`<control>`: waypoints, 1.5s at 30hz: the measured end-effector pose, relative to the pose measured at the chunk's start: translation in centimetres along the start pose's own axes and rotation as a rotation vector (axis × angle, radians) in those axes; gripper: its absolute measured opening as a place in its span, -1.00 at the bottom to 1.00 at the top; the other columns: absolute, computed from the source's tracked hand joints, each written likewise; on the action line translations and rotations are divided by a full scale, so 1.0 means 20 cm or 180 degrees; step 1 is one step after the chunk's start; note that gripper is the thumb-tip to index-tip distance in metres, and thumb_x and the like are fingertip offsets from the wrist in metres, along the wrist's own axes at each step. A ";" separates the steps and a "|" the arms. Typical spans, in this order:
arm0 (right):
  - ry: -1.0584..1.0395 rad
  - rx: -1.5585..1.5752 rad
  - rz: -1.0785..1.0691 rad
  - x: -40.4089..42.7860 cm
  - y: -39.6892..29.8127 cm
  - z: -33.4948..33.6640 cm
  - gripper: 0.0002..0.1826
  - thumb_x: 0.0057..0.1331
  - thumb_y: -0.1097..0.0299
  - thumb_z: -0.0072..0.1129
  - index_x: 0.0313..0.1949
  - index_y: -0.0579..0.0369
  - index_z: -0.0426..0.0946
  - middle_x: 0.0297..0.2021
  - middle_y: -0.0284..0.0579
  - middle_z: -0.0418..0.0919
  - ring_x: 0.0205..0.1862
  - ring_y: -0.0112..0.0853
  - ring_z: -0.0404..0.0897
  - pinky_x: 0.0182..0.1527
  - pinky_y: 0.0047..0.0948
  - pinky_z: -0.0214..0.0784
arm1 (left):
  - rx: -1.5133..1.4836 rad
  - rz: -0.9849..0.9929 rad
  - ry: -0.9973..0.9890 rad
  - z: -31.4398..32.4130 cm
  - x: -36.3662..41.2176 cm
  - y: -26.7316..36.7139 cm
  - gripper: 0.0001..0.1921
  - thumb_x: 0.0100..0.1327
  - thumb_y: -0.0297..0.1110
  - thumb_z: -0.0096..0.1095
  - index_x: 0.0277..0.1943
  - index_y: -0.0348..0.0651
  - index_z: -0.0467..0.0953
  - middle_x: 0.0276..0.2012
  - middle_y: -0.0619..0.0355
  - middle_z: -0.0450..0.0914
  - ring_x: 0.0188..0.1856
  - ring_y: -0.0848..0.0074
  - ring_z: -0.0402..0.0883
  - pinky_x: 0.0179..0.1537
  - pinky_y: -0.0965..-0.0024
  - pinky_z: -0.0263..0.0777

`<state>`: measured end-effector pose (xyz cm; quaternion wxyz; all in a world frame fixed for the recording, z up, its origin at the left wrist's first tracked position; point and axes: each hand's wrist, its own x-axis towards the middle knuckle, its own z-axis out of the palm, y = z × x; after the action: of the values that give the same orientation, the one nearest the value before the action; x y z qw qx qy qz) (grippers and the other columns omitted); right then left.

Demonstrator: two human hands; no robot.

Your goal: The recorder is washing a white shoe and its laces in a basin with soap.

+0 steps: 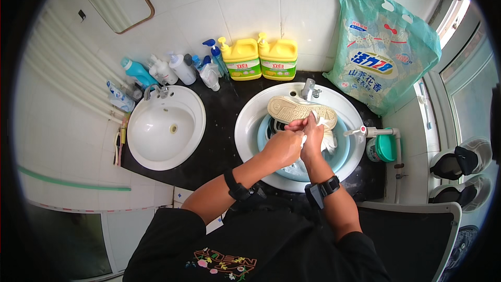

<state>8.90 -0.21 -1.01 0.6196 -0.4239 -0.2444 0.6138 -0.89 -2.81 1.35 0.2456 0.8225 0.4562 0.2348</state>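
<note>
My left hand [285,147] is closed on a white lace-like strip, a bit of which shows beside its thumb. Close against it, my right hand [314,137] has white material between its fingers; whether this is the same piece I cannot tell. Both hands are above a light blue basin [343,147] with sudsy water, set in the right white sink [246,141]. Behind my fingers a shoe [289,109] lies with its beige patterned sole up across the basin's far side. A dark and white item, partly hidden, is under it at the left.
Left of the basin is a second white sink [156,141]. Yellow detergent jugs [240,60] and several bottles [182,69] line the wall. A big green detergent bag [383,55] stands back right. A tap spout [354,131] juts over the right rim, near a green tub [385,147].
</note>
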 end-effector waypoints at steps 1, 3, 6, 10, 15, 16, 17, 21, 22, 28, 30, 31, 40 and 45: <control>0.0181 0.0134 0.0095 0.01 0.00 0.00 -0.64 0.41 0.27 -0.32 -0.53 0.17 0.21 -0.57 0.15 0.52 -0.56 -0.21 0.55 -0.41 -0.35 0.44 | 0.0398 -0.0570 -0.0631 -0.01 0.01 0.02 -0.82 0.01 -0.49 0.09 -0.29 -0.34 0.47 -0.35 -0.21 0.56 -0.17 0.01 0.53 -0.14 0.10 0.39; 0.0197 0.0205 -0.0112 -0.03 -0.01 0.01 -0.70 0.39 0.35 -0.32 -0.52 0.18 0.21 -0.54 0.12 0.53 -0.58 -0.23 0.54 -0.42 -0.36 0.45 | 0.0340 -0.0398 -0.0544 0.04 0.02 -0.06 -0.78 0.01 -0.45 0.12 -0.26 -0.35 0.47 -0.37 -0.17 0.57 -0.21 0.05 0.55 -0.22 0.11 0.42; -0.1333 -0.1287 -0.1828 -0.17 -0.04 0.08 -0.86 0.30 0.53 -0.26 -0.42 0.22 0.28 -0.47 0.02 0.57 -0.43 -0.29 0.59 -0.32 -0.31 0.45 | 0.0012 -0.0145 -0.1456 0.07 0.01 -0.32 -0.73 -0.03 -0.46 0.20 -0.20 -0.29 0.49 -0.31 -0.13 0.58 -0.19 0.23 0.57 -0.15 0.26 0.42; -0.2367 -0.1971 -0.3179 -0.18 -0.14 0.09 -0.91 0.10 0.53 0.04 -0.38 0.20 0.35 -0.38 0.02 0.56 -0.45 -0.16 0.57 -0.38 -0.31 0.43 | -0.2129 -0.0217 -0.1898 -0.22 0.00 -0.12 -0.75 0.05 -0.45 0.06 -0.19 -0.30 0.52 -0.12 -0.21 0.52 -0.19 0.02 0.56 -0.09 0.18 0.41; -0.1155 -0.0781 -0.1182 -0.10 -0.04 0.09 -0.80 0.32 0.39 -0.14 -0.40 0.28 0.33 -0.46 0.08 0.57 -0.48 -0.22 0.58 -0.38 -0.36 0.47 | -0.0391 -0.0099 -0.0996 -0.17 -0.01 -0.03 -0.78 0.02 -0.52 0.07 -0.24 -0.38 0.50 -0.31 -0.20 0.56 -0.26 0.01 0.55 -0.19 0.13 0.42; -0.0862 -0.0581 -0.0664 -0.08 -0.04 0.09 -0.68 0.41 0.31 -0.31 -0.45 0.25 0.26 -0.52 0.13 0.55 -0.50 -0.25 0.58 -0.39 -0.35 0.48 | -0.0245 0.0009 -0.0772 -0.12 0.00 -0.06 -0.81 0.02 -0.53 0.03 -0.28 -0.41 0.50 -0.30 -0.21 0.56 -0.22 0.01 0.54 -0.16 0.13 0.40; -0.0857 -0.0585 -0.0664 -0.07 -0.05 0.09 -0.68 0.41 0.31 -0.31 -0.45 0.25 0.26 -0.52 0.13 0.55 -0.50 -0.25 0.58 -0.39 -0.35 0.48 | -0.0099 0.0117 -0.0549 -0.06 0.00 -0.10 -0.83 0.03 -0.55 0.00 -0.32 -0.43 0.49 -0.29 -0.21 0.55 -0.19 0.01 0.52 -0.14 0.14 0.37; -0.0278 -0.0199 0.0112 -0.06 -0.06 0.12 -0.68 0.40 0.24 -0.30 -0.49 0.14 0.19 -0.53 0.24 0.54 -0.54 -0.21 0.57 -0.47 -0.32 0.46 | -0.0064 0.0406 -0.0149 -0.03 -0.02 -0.11 -0.83 0.03 -0.53 0.00 -0.31 -0.41 0.47 -0.31 -0.22 0.54 -0.20 -0.02 0.51 -0.19 0.12 0.39; -0.0201 -0.0125 0.0368 -0.05 -0.07 0.13 -0.69 0.40 0.23 -0.29 -0.48 0.13 0.20 -0.55 0.21 0.53 -0.57 -0.24 0.54 -0.49 -0.32 0.44 | -0.0157 0.0281 0.0025 -0.01 -0.03 -0.13 -0.84 0.02 -0.54 0.01 -0.31 -0.40 0.45 -0.34 -0.22 0.54 -0.23 -0.04 0.51 -0.23 0.10 0.40; 0.0026 0.0139 0.0901 0.04 -0.07 0.14 -0.68 0.40 0.24 -0.30 -0.48 0.14 0.22 -0.59 0.14 0.51 -0.65 -0.27 0.47 -0.52 -0.34 0.40 | 0.0157 0.0044 0.0036 -0.08 -0.02 -0.11 -0.84 0.02 -0.52 0.04 -0.31 -0.39 0.36 -0.43 -0.25 0.52 -0.38 -0.11 0.51 -0.35 0.03 0.39; 0.0085 0.0137 0.1009 0.04 -0.07 0.15 -0.68 0.40 0.23 -0.31 -0.48 0.13 0.23 -0.61 0.12 0.50 -0.65 -0.28 0.46 -0.52 -0.34 0.39 | 0.0179 0.0134 0.0046 -0.08 -0.01 -0.12 -0.85 0.02 -0.52 0.04 -0.33 -0.39 0.35 -0.44 -0.25 0.52 -0.42 -0.12 0.50 -0.38 0.02 0.38; 0.0113 -0.0089 0.0685 0.02 -0.08 0.15 -0.69 0.39 0.26 -0.29 -0.49 0.14 0.25 -0.62 0.08 0.50 -0.63 -0.27 0.48 -0.51 -0.32 0.37 | 0.0061 0.0079 0.0026 -0.07 -0.01 -0.12 -0.81 0.03 -0.48 0.06 -0.29 -0.39 0.36 -0.41 -0.24 0.53 -0.37 -0.10 0.51 -0.33 0.05 0.39; -0.2159 -0.2391 -0.2658 -0.24 -0.10 0.21 -0.88 0.04 0.53 0.02 -0.37 0.09 0.43 -0.49 -0.04 0.49 -0.39 -0.10 0.54 -0.41 -0.24 0.37 | -0.1138 0.0139 -0.1835 -0.20 -0.06 -0.29 -0.65 0.03 -0.31 0.26 -0.10 -0.22 0.49 -0.14 -0.01 0.56 -0.04 0.31 0.50 -0.05 0.30 0.38; -0.2322 -0.3151 -0.2626 -0.24 -0.11 0.23 -0.85 0.03 0.60 0.02 -0.36 0.13 0.37 -0.41 -0.01 0.55 -0.41 -0.07 0.57 -0.36 -0.33 0.43 | -0.1585 -0.0033 -0.1084 -0.11 -0.13 -0.29 -0.71 0.06 -0.36 0.23 -0.14 -0.26 0.51 -0.22 0.02 0.58 -0.11 0.40 0.52 -0.14 0.34 0.41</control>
<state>5.78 -3.58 4.19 0.4156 -0.2965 -0.8224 0.2509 -7.14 -2.03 -0.89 0.5139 0.7621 0.3410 0.1969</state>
